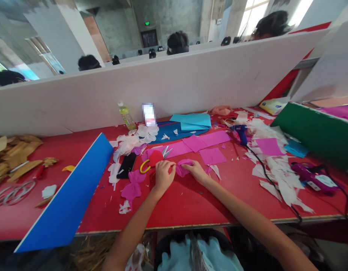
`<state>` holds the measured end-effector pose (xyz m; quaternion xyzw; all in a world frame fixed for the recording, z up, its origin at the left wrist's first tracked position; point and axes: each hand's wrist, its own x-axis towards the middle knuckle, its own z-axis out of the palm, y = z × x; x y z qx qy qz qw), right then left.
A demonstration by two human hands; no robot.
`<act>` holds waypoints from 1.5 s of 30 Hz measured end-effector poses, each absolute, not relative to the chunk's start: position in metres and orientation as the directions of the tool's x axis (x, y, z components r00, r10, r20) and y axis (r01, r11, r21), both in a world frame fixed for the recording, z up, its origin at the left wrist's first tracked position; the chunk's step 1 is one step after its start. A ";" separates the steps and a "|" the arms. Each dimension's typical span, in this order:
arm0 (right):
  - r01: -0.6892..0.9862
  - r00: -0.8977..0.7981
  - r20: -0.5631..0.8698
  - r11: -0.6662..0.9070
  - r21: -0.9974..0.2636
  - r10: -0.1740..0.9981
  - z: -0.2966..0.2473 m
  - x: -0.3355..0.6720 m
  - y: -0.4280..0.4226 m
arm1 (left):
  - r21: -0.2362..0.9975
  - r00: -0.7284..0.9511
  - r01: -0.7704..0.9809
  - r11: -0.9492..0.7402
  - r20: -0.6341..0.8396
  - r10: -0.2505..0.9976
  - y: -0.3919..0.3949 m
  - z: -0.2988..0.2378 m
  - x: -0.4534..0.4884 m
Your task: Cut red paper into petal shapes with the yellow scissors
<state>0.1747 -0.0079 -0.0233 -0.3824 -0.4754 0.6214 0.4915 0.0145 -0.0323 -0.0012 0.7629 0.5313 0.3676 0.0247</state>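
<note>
A gathered piece of magenta crepe paper (183, 168) lies on the red table (190, 203) between my two hands. My left hand (163, 175) is closed, its fingertips pinching the paper's left end. My right hand (196, 171) pinches the right end, fingers curled over it. Just behind my left hand lie scissors (154, 159) with red and yellow handles. A finished magenta paper bow (132, 184) rests to the left of my left hand, beside a black phone (126, 165).
Flat magenta sheets (203, 145), blue paper (187, 126) and white scraps (271, 165) cover the table's back and right. A blue glue gun (241, 133) with a cord, a purple glue gun (315, 178), a bottle (126, 116), a blue board (75, 188), a green board (317, 131). Other people sit beyond the white partition (162, 86).
</note>
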 end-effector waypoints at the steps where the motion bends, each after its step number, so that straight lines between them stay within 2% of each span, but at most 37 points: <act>1: -0.252 -0.229 -0.002 -0.061 -0.966 0.973 -0.024 0.175 -0.008 | 0.430 0.168 0.790 -0.437 0.534 0.828 -0.032 -0.001 0.015; 13: -0.193 -0.223 0.013 -0.031 -0.981 0.975 -0.029 0.175 -0.007 | 0.492 0.163 0.746 -0.449 0.519 0.839 -0.031 -0.002 0.015; 26: -0.111 -0.230 0.034 0.009 -0.994 0.972 -0.021 0.174 -0.011 | 0.480 0.156 0.763 -0.433 0.513 0.844 -0.030 -0.003 0.016; 33: -0.179 -0.243 0.014 -0.030 -0.983 0.970 -0.021 0.174 -0.011 | 0.507 0.155 0.736 -0.449 0.520 0.840 -0.029 -0.003 0.016; 39: -0.312 -0.321 -0.069 -0.174 -0.934 0.945 -0.019 0.178 -0.008 | 0.509 0.127 0.741 -0.437 0.533 0.837 -0.029 -0.004 0.015; 45: -0.353 -0.245 -0.121 -0.205 -0.913 0.962 -0.027 0.186 0.002 | 0.542 0.093 0.727 -0.422 0.531 0.842 -0.025 -0.005 0.012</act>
